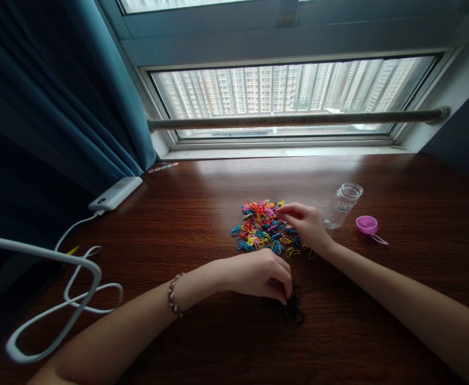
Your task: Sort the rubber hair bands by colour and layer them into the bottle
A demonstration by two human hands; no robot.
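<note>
A heap of small plastic stitch markers (263,224), shaped like safety pins, lies mid-table in red, pink, yellow, blue and black. My right hand (307,223) reaches into its right side with thumb and forefinger pinched together; what is between the fingertips is too small to make out. Nearer to me, my left hand (264,275) is closed, its fingertips down at a small dark pile of black pieces (294,307). Whatever its fingers hold is hidden. A bracelet (173,295) circles the left wrist.
Behind my right hand stands a clear glass bottle (343,205), uncapped. To its right lies a pink lid (366,224) with a loop strap. On the left are a white power bank (117,193) and a looping white cable (92,283). Window and curtain border the table (202,187).
</note>
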